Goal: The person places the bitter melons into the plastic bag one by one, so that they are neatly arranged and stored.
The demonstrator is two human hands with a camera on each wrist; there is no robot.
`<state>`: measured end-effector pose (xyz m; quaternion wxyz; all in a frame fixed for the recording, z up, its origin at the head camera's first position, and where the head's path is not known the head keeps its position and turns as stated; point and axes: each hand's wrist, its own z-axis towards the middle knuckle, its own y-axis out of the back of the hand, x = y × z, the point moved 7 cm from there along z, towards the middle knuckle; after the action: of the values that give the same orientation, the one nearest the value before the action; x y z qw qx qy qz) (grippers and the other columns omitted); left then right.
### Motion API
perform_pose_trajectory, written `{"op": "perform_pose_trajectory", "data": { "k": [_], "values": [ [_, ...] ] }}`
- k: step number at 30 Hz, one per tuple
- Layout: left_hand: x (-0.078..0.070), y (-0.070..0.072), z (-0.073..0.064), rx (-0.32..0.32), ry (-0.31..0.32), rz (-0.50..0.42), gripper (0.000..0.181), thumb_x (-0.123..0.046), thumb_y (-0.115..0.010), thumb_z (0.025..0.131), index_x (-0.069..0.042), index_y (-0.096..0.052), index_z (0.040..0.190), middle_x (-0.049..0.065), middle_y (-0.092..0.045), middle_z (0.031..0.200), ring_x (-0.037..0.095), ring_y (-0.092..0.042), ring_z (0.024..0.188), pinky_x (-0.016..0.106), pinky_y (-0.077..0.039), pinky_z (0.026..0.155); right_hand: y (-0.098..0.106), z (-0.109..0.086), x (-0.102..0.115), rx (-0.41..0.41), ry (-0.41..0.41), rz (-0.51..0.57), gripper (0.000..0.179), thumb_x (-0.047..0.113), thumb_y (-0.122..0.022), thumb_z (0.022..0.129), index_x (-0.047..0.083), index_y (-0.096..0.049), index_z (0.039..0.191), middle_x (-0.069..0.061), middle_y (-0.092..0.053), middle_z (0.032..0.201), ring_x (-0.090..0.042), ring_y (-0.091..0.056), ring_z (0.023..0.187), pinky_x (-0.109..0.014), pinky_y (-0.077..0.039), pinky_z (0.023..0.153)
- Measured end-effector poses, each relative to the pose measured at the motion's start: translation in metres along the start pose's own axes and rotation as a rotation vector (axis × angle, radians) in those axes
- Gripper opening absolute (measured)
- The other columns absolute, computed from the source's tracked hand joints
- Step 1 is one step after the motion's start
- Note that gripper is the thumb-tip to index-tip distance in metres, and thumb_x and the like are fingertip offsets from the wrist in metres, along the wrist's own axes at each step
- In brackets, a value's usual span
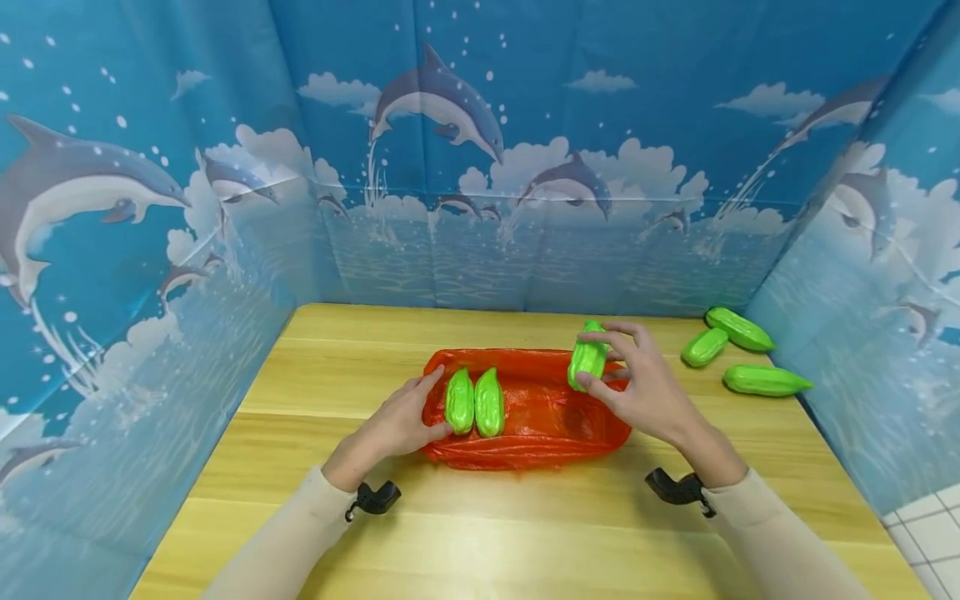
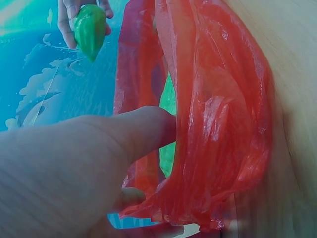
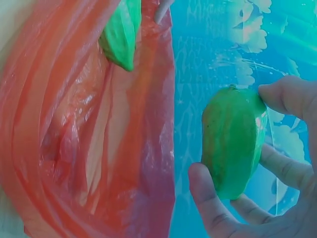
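Two forearms reach forward from the lower edge of the head view and angle inward, pale sleeves covering both almost to the wrists. The left forearm [image 1: 273,537] slants up to the right, the right forearm [image 1: 783,537] up to the left. The left hand [image 1: 399,423] is low with its back visible, the index finger stretched forward and the left thumb [image 2: 136,130] spread apart from it. The right hand [image 1: 647,390], well apart, turns toward the left, its index finger arched over and its right thumb [image 3: 205,191] opposing, tips separated in a light grip, other fingers bent behind.
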<state>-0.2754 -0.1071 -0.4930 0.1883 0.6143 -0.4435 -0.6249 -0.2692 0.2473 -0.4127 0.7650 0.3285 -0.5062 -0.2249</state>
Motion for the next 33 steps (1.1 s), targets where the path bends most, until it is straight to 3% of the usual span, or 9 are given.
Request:
{"op": "perform_pose_trajectory", "data": {
  "k": [9,16,24,33],
  "values": [
    [-0.001,-0.002,-0.001,0.006,-0.014,-0.013,0.103,-0.031,-0.089,0.103,-0.016,-0.030,0.187,0.028,-0.043,0.184,0.053,-0.045,0.170,0.074,-0.043,0.135,-0.012,-0.001,0.005,0.028,0.021,0.010,0.053,0.028,-0.081,0.112,0.016,-0.067,0.162,-0.029,-0.039,0.177,-0.041,-0.080,0.115,-0.061,-0.072,0.096],
    [-0.003,-0.001,-0.001,0.008,-0.015,-0.015,0.104,-0.032,-0.090,0.103,-0.016,-0.030,0.187,0.030,-0.042,0.184,0.054,-0.043,0.171,0.074,-0.042,0.136,-0.022,0.002,0.011,0.040,0.054,0.005,0.048,0.027,-0.080,0.113,0.016,-0.069,0.158,-0.028,-0.043,0.175,-0.040,-0.079,0.118,-0.059,-0.073,0.094],
    [-0.003,-0.002,-0.001,0.019,-0.003,-0.020,0.105,-0.032,-0.090,0.103,-0.019,-0.029,0.187,0.030,-0.040,0.185,0.054,-0.037,0.174,0.076,-0.039,0.137,-0.031,0.003,0.014,0.077,0.056,0.008,0.047,0.026,-0.083,0.111,0.019,-0.071,0.156,-0.024,-0.045,0.175,-0.036,-0.077,0.123,-0.046,-0.073,0.093],
    [-0.001,-0.001,0.003,0.012,-0.014,-0.017,0.105,-0.033,-0.092,0.102,-0.018,-0.031,0.187,0.029,-0.042,0.185,0.055,-0.038,0.174,0.077,-0.040,0.136,-0.038,0.006,0.017,0.117,0.054,0.044,0.048,0.030,-0.082,0.112,0.018,-0.070,0.157,-0.023,-0.046,0.175,-0.041,-0.076,0.127,-0.051,-0.073,0.096]
  ]
}}
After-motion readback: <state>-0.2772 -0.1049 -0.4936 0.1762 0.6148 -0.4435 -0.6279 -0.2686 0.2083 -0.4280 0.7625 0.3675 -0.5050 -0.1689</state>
